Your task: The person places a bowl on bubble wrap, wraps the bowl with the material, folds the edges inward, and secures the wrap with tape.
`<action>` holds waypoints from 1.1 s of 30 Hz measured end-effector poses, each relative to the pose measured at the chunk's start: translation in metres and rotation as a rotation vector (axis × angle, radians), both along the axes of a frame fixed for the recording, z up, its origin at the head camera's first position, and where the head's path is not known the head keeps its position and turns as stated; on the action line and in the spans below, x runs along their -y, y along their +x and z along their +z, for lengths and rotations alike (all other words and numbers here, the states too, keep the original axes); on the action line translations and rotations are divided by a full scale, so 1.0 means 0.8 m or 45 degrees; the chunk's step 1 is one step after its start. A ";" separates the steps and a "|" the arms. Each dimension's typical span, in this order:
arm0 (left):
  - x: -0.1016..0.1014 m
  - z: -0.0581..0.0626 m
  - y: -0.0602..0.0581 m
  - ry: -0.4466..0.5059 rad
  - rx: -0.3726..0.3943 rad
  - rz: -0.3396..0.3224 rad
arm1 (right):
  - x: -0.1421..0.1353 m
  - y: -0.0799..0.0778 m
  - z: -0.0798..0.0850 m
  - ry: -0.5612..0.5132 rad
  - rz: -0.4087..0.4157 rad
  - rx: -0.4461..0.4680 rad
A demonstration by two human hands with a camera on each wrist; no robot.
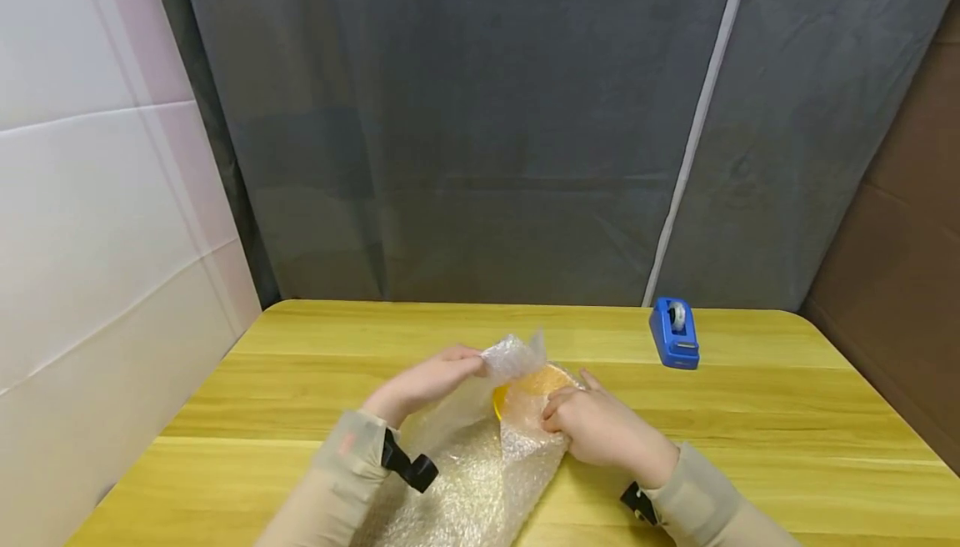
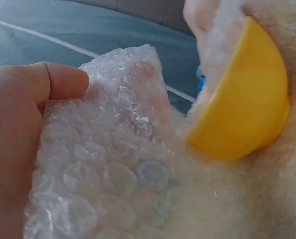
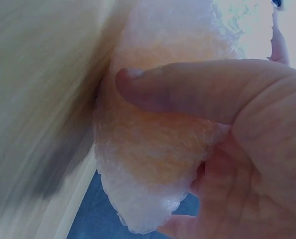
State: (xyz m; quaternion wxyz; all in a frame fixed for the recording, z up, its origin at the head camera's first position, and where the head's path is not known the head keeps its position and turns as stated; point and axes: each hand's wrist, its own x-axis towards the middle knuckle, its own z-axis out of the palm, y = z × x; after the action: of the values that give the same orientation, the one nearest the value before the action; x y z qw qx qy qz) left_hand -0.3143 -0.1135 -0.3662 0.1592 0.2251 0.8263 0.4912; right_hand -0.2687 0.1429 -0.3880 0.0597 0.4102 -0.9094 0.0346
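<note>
A yellow bowl lies on its side, partly covered by a sheet of clear bubble wrap. My left hand pinches a raised corner of that sheet to the left of the bowl, the thumb on top in the left wrist view. From the right, my right hand grips the bowl through the wrap; its thumb lies across the covered side in the right wrist view. There the bowl shows only as an orange-yellow tint under the bubbles. Part of the bowl's side is bare in the left wrist view.
A blue tape dispenser with a roll of tape stands toward the back right of the wooden table. Behind the table hangs a grey curtain. A white panel borders the left side, a brown one the right.
</note>
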 end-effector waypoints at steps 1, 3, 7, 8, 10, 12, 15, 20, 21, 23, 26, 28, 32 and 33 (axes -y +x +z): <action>-0.002 -0.001 0.000 -0.009 -0.014 -0.018 | -0.001 0.000 0.000 -0.004 0.000 0.007; -0.005 -0.003 0.001 -0.014 -0.042 -0.067 | -0.001 0.000 -0.001 -0.014 0.001 0.014; -0.010 -0.005 0.002 -0.026 -0.103 -0.162 | -0.003 0.002 0.000 -0.019 0.001 0.022; -0.012 -0.005 0.002 -0.036 -0.113 -0.180 | -0.003 0.003 0.001 -0.016 0.000 0.025; -0.015 -0.006 0.001 -0.056 -0.142 -0.216 | -0.005 0.006 0.005 -0.001 -0.013 0.050; -0.017 -0.006 0.001 -0.066 -0.167 -0.257 | -0.007 0.010 0.011 0.018 -0.041 0.109; -0.021 -0.005 0.001 -0.086 -0.192 -0.300 | -0.011 0.017 0.026 0.047 -0.101 0.206; -0.029 -0.002 0.005 -0.222 -0.324 -0.364 | -0.024 0.027 0.052 0.016 -0.212 0.323; -0.031 -0.002 0.006 -0.279 -0.372 -0.364 | -0.027 0.027 0.056 0.002 -0.233 0.332; -0.036 -0.002 0.011 -0.393 -0.459 -0.358 | -0.032 0.027 0.063 -0.019 -0.272 0.324; -0.044 -0.003 0.018 -0.548 -0.565 -0.337 | -0.035 0.021 0.063 -0.054 -0.295 0.254; -0.049 -0.003 0.022 -0.628 -0.612 -0.318 | -0.035 0.016 0.059 -0.076 -0.274 0.202; -0.059 -0.006 0.030 -0.751 -0.687 -0.296 | -0.029 0.007 0.045 -0.118 -0.186 0.207; -0.062 -0.006 0.031 -0.778 -0.702 -0.294 | -0.028 0.006 0.041 -0.123 -0.165 0.227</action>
State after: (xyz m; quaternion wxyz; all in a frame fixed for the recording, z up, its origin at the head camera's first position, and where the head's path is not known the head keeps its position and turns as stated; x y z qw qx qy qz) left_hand -0.2897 -0.0640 -0.3713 0.0455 0.3814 0.9149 0.1242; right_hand -0.2641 0.1653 -0.3548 0.0005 0.3426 -0.9330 0.1107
